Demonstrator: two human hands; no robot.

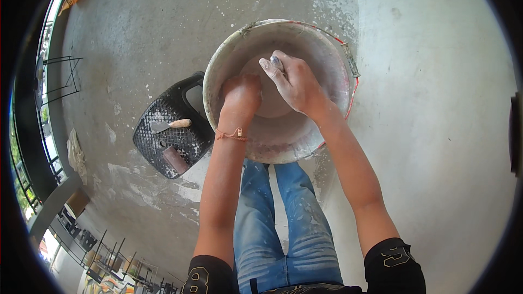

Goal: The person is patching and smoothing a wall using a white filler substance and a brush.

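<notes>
A round bucket (331, 71) opens upward in front of the person, showing no long axis, a black seat (195, 137) just to its left. The left hand (242, 95) dips inside, nearer the left wall, fingers hidden, its grip impossible to tell; the right hand (296, 80), over the middle, curls narrow, contents unclear. The wire handle (351, 60) lies along the right rim.

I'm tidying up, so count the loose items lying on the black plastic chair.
2: a scraper with a wooden handle near the middle of the chair, and a brown block below it in the picture. The bucket could hide more.
</notes>
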